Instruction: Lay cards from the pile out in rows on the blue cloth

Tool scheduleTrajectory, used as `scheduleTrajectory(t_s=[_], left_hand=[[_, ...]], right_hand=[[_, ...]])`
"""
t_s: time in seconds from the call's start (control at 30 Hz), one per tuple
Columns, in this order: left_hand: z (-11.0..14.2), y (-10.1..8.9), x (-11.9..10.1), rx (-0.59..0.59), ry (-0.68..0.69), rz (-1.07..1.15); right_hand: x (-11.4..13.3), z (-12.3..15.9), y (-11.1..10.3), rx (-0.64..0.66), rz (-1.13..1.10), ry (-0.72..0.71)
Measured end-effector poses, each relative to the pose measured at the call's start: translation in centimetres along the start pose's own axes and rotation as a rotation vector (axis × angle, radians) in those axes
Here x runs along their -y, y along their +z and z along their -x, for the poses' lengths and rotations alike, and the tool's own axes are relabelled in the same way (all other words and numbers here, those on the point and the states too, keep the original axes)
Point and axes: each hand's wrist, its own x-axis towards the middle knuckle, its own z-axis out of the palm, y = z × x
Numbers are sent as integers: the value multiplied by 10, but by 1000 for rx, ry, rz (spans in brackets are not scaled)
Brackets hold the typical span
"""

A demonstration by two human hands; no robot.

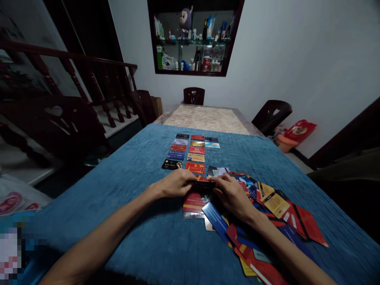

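Observation:
A dark plastic card (pixel 204 184) is held on edge between my two hands, its face tilted so little of it shows. My left hand (pixel 177 183) pinches its left end, fingers closed. At the other end my right hand (pixel 233 194) grips it, above a spread pile of cards. A red card (pixel 194 204) lies just below my hands. Beyond them, cards lie in neat columns, with a black card (pixel 171 164) and a red card (pixel 195 168) nearest me. The loose pile at right holds a gold card (pixel 276 205), a blue card (pixel 215 217) and red folders (pixel 310 223).
A blue cloth (pixel 118 186) covers the near part of the table; its far end shows a patterned top (pixel 208 116). Dark wooden chairs (pixel 271 114) stand around it. A railing (pixel 95 87) runs along the left, and a shelf niche (pixel 196 73) is set in the far wall.

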Motion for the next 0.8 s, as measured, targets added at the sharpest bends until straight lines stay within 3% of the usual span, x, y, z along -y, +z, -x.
scheduleTrajectory(t_s=[0.4, 0.8], left_hand=[[-1, 7, 3, -51, 54, -15], [-1, 14, 9, -113, -22, -6]], right_hand=[[1, -1, 3, -44, 120, -24], [2, -1, 3, -82, 190, -87]])
